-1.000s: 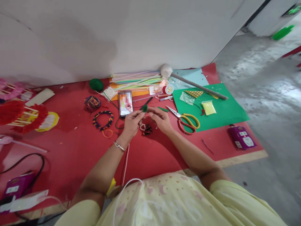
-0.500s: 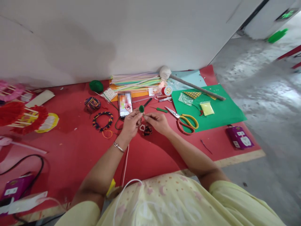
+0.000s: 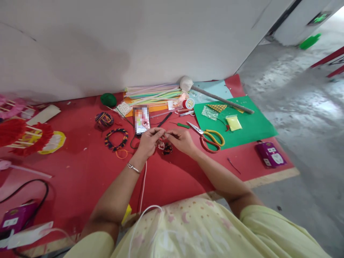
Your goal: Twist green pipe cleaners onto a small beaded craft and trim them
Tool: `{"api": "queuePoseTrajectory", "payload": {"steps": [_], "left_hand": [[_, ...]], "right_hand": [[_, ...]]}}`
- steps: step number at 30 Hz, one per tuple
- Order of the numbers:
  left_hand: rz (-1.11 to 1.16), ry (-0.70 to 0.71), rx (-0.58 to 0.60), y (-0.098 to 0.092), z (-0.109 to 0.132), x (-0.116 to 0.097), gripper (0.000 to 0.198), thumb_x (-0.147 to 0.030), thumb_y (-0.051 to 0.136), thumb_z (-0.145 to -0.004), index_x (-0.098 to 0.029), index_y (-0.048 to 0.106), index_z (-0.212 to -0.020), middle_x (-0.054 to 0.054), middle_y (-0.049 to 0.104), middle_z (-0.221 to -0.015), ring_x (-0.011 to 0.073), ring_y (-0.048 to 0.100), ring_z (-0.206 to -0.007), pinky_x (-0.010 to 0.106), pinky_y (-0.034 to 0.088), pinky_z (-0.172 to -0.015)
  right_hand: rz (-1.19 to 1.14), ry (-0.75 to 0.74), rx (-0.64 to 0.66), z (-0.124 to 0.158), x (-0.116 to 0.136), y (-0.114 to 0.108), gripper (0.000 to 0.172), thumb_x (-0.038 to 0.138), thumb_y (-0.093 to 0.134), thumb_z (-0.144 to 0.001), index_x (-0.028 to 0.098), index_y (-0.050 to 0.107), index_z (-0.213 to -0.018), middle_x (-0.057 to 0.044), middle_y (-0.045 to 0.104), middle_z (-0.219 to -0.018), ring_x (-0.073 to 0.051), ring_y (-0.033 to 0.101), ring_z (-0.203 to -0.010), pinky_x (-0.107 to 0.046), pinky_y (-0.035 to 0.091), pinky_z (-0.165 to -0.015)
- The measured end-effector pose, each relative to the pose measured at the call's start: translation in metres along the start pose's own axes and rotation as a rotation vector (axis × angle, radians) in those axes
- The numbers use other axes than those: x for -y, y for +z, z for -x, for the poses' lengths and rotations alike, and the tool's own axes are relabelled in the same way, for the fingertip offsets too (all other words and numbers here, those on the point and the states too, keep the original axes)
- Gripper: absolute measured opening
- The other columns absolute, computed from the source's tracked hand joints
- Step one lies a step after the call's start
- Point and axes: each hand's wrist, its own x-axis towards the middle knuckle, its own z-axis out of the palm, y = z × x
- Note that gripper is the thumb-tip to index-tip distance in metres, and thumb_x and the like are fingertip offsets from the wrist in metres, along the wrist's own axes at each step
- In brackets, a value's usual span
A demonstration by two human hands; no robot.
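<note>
My left hand (image 3: 149, 142) and my right hand (image 3: 183, 141) meet over the red table, thumbs and forefingers pinched fingertip to fingertip. Whatever they pinch is hidden by the fingers. Just below the hands are a small ring of pearly beads (image 3: 161, 146) and a dark bundle with orange bits (image 3: 168, 149). A phone (image 3: 142, 125) with a lit screen lies behind my left hand. To the left is a braided yarn ring (image 3: 108, 142) in dark and orange colours. Right of my right hand lie scissors (image 3: 204, 132) and a green-handled thin hook (image 3: 183, 125).
Pipe cleaners (image 3: 153, 94), a multicoloured yarn ball (image 3: 104, 121), a green yarn ball (image 3: 108, 99) and white beads (image 3: 123, 109) lie along the back. Green paper (image 3: 242, 138) carries a yellow packet (image 3: 233, 123). A purple power socket (image 3: 271, 154) stands right. A wall rises behind.
The dark green round piece that showed at my left fingertips is now out of sight behind the fingers. My hands stay close together; the view has shifted slightly.
</note>
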Motion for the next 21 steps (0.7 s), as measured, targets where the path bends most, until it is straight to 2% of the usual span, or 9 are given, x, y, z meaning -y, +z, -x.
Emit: {"api": "queuePoseTrajectory", "payload": {"steps": [3, 6, 9, 11, 13, 16, 19, 21], "left_hand": [[-0.015, -0.036, 0.036, 0.001, 0.001, 0.001, 0.043, -0.028, 0.090, -0.060, -0.014, 0.074, -0.097, 0.004, 0.073, -0.078, 0.0154, 0.068, -0.068, 0.025, 0.058, -0.056], [-0.008, -0.076, -0.005, -0.001, 0.002, 0.000, 0.042, -0.027, 0.089, -0.061, -0.012, 0.073, -0.096, 0.005, 0.073, -0.076, 0.0165, 0.071, -0.068, 0.027, 0.061, -0.060], [0.000, -0.062, -0.063, -0.003, 0.002, -0.003, 0.040, -0.027, 0.087, -0.062, -0.012, 0.070, -0.095, 0.004, 0.072, -0.074, 0.0159, 0.070, -0.061, 0.024, 0.057, -0.052], [-0.001, -0.036, -0.072, -0.003, 0.002, -0.007, 0.041, -0.028, 0.086, -0.064, -0.012, 0.068, -0.097, 0.006, 0.074, -0.079, 0.0173, 0.072, -0.064, 0.023, 0.056, -0.051], [-0.008, -0.012, -0.077, -0.002, 0.002, -0.010, 0.041, -0.030, 0.086, -0.066, -0.013, 0.065, -0.098, 0.007, 0.075, -0.086, 0.0188, 0.074, -0.069, 0.023, 0.056, -0.050], [-0.026, 0.004, -0.094, -0.001, 0.004, -0.014, 0.044, -0.034, 0.086, -0.067, -0.016, 0.061, -0.098, 0.007, 0.076, -0.092, 0.0182, 0.074, -0.066, 0.021, 0.052, -0.045], [0.004, 0.007, -0.099, -0.003, 0.004, -0.016, 0.044, -0.037, 0.087, -0.067, -0.018, 0.058, -0.095, 0.006, 0.077, -0.095, 0.0151, 0.071, -0.060, 0.020, 0.048, -0.042], [0.042, 0.009, -0.080, -0.006, 0.004, -0.016, 0.042, -0.035, 0.087, -0.067, -0.018, 0.058, -0.092, 0.007, 0.076, -0.104, 0.0119, 0.069, -0.061, 0.018, 0.047, -0.043]], "right_hand": [[0.125, -0.026, -0.020, 0.007, 0.005, -0.017, 0.029, 0.035, 0.053, -0.098, 0.017, 0.075, -0.103, -0.006, 0.075, -0.094, -0.015, 0.065, -0.079, -0.025, 0.048, -0.069], [0.459, -0.030, -0.039, 0.027, 0.012, -0.050, 0.035, 0.034, 0.050, -0.099, 0.019, 0.068, -0.126, -0.012, 0.071, -0.117, -0.021, 0.066, -0.099, -0.029, 0.050, -0.080], [0.944, 0.142, -0.041, 0.056, 0.013, -0.089, 0.045, 0.027, 0.050, -0.096, 0.020, 0.058, -0.140, -0.015, 0.068, -0.117, -0.027, 0.062, -0.102, -0.033, 0.048, -0.082], [1.142, 0.275, 0.000, 0.073, 0.007, -0.110, 0.052, 0.028, 0.055, -0.092, 0.022, 0.053, -0.144, -0.015, 0.065, -0.125, -0.030, 0.059, -0.107, -0.034, 0.048, -0.080], [1.225, 0.335, 0.064, 0.085, -0.003, -0.123, 0.057, 0.024, 0.056, -0.089, 0.024, 0.050, -0.146, -0.015, 0.062, -0.131, -0.029, 0.059, -0.104, -0.034, 0.048, -0.078], [1.267, 0.332, 0.118, 0.090, -0.017, -0.132, 0.064, 0.017, 0.054, -0.086, 0.024, 0.046, -0.150, -0.014, 0.063, -0.130, -0.028, 0.060, -0.101, -0.034, 0.047, -0.079], [1.270, 0.338, 0.116, 0.085, -0.021, -0.141, 0.070, 0.018, 0.057, -0.084, 0.023, 0.043, -0.152, -0.014, 0.068, -0.119, -0.029, 0.060, -0.101, -0.033, 0.045, -0.078], [1.224, 0.344, 0.074, 0.082, -0.016, -0.145, 0.067, 0.026, 0.060, -0.086, 0.024, 0.044, -0.151, -0.012, 0.070, -0.110, -0.030, 0.060, -0.101, -0.034, 0.044, -0.077]]}}
